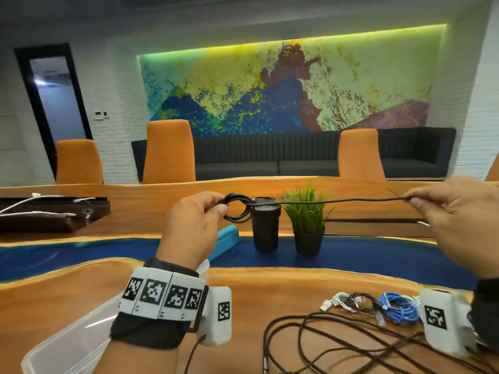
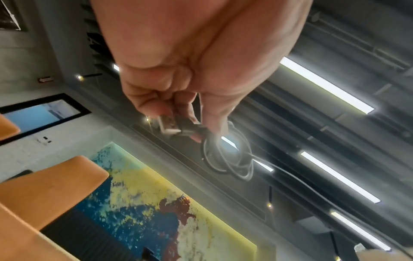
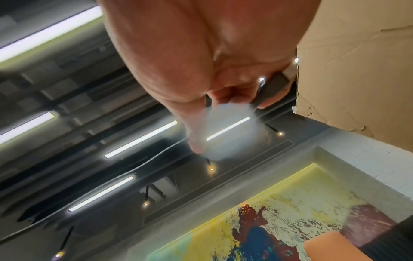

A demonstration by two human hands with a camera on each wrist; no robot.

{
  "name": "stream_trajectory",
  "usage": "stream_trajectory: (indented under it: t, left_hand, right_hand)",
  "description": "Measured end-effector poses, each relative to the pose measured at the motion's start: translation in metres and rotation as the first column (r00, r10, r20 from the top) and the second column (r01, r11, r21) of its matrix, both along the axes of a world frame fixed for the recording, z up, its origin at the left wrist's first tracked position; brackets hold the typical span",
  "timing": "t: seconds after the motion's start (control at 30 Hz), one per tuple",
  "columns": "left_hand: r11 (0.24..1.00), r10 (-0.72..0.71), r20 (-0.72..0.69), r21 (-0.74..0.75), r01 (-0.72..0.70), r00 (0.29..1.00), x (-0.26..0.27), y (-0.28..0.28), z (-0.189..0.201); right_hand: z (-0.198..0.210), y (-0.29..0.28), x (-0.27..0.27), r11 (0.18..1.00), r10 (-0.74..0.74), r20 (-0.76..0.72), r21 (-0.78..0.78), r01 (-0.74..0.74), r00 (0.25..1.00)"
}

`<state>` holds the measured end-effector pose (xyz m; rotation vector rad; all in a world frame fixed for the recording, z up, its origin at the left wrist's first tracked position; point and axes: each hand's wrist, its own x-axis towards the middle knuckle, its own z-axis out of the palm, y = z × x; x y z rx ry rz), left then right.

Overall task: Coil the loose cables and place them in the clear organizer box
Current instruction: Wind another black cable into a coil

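Both hands are raised above the wooden table, a black cable stretched between them.

Left hand: fingers curled, thumb and fingertips pinching a small coil of the black cable, several loops stacked. In the left wrist view the same coil hangs just below the pinching fingers; a pale rectangular connector sticks out beside them. No print can be read on it.

Right hand: thumb and forefinger pinch the cable's free run, the other fingers loosely bent. From the coil the cable runs nearly level to this pinch. In the right wrist view the cable trails away from the fingertip; the grip itself is blurred there.

Clear organizer box: on the table at the near left, under the left forearm, partly hidden.

Other loose cables on the table at the near right: a long dark cable lying in open loops, a white cable bundle, a blue cable bundle.

Writing: none legible. The white wristband on the left wrist carries black-and-white square code markers, and the white blocks on both wrists carry one each; these are patterns, not letters.

Beyond the hands: a black cup, a potted green plant, a turquoise object partly behind the left hand, orange chairs, a dark sofa and a multicoloured mural.
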<state>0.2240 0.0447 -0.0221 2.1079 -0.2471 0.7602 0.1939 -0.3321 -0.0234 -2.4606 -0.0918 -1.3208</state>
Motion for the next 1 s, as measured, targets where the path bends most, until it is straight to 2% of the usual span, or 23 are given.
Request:
stream_trajectory:
  t: [0.07, 0.1, 0.17, 0.2, 0.23, 0.27, 0.33, 0.37, 0.43, 0.6, 0.67, 0.73, 0.8, 0.87, 0.9, 0.93, 0.97, 1.0]
  left_hand:
    - [0.965, -0.138, -0.075, -0.234, 0.117, 0.988, -0.004, -0.003, 0.003]
    - [0.914, -0.228, -0.112, -0.368, 0.173, 0.967, -0.008, -0.007, 0.005]
    - [0.766, -0.42, -0.128, -0.58, 0.275, 0.898, -0.013, -0.019, 0.009]
    - [0.702, -0.497, -0.118, -0.637, 0.319, 0.86, -0.014, -0.028, 0.009]
    - [0.662, -0.555, -0.107, -0.658, 0.36, 0.825, -0.016, -0.037, 0.007]
    - [0.643, -0.597, -0.103, -0.654, 0.398, 0.795, -0.017, -0.049, 0.004]
    - [0.632, -0.652, -0.119, -0.63, 0.451, 0.749, -0.022, -0.069, -0.003]
    - [0.629, -0.668, -0.127, -0.623, 0.465, 0.733, -0.024, -0.077, -0.006]
    - [0.621, -0.689, -0.13, -0.613, 0.488, 0.713, -0.026, -0.085, -0.009]
    - [0.611, -0.707, -0.121, -0.603, 0.514, 0.697, -0.029, -0.084, -0.009]
    - [0.591, -0.723, -0.112, -0.613, 0.525, 0.682, -0.03, -0.087, -0.01]
    - [0.567, -0.738, -0.092, -0.621, 0.541, 0.668, -0.032, -0.089, -0.012]
    - [0.542, -0.744, -0.054, -0.632, 0.554, 0.666, -0.032, -0.092, -0.013]
    - [0.509, -0.745, -0.007, -0.652, 0.562, 0.667, -0.032, -0.094, -0.013]
    - [0.497, -0.741, 0.013, -0.662, 0.561, 0.672, -0.033, -0.095, -0.012]
    - [0.496, -0.731, 0.027, -0.666, 0.557, 0.682, -0.034, -0.095, -0.012]
    - [0.514, -0.712, 0.035, -0.654, 0.555, 0.701, -0.034, -0.096, -0.012]
    - [0.551, -0.684, 0.042, -0.624, 0.553, 0.729, -0.034, -0.096, -0.013]
  right_hand:
    - [0.004, 0.01, -0.003, 1.0, 0.015, -0.02, 0.014, -0.014, 1.0]
    - [0.006, 0.014, -0.005, 0.997, 0.033, 0.0, 0.065, -0.033, 0.999]
    - [0.008, 0.025, -0.009, 0.954, 0.106, 0.032, 0.279, -0.111, 0.994]
    - [0.009, 0.032, -0.01, 0.886, 0.18, 0.028, 0.43, -0.174, 0.983]
    - [0.008, 0.043, -0.011, 0.768, 0.294, 0.025, 0.588, -0.252, 0.955]
    - [0.007, 0.057, -0.012, 0.606, 0.426, 0.048, 0.727, -0.324, 0.904]
    - [0.003, 0.081, -0.011, 0.292, 0.589, 0.139, 0.882, -0.37, 0.796]
    - [0.0, 0.09, -0.01, 0.174, 0.626, 0.186, 0.913, -0.369, 0.757]
    - [-0.002, 0.099, -0.007, 0.001, 0.652, 0.276, 0.931, -0.365, 0.706]
    - [-0.002, 0.1, -0.007, -0.333, 0.677, 0.437, 0.9, -0.282, 0.593]
    - [-0.001, 0.103, -0.009, -0.376, 0.739, 0.436, 0.899, -0.223, 0.514]
    - [-0.003, 0.107, -0.013, -0.348, 0.83, 0.386, 0.922, -0.167, 0.403]
    - [-0.007, 0.109, -0.017, -0.334, 0.907, 0.36, 0.931, -0.148, 0.217]
    - [-0.011, 0.109, -0.02, -0.318, 0.945, 0.328, 0.929, -0.189, 0.022]
    - [-0.012, 0.109, -0.021, -0.3, 0.953, 0.3, 0.931, -0.207, -0.03]
    - [-0.013, 0.111, -0.021, -0.273, 0.962, 0.269, 0.936, -0.222, -0.05]
    - [-0.014, 0.112, -0.021, -0.23, 0.973, 0.228, 0.943, -0.242, -0.039]
    - [-0.014, 0.115, -0.022, -0.171, 0.984, 0.178, 0.948, -0.27, 0.004]
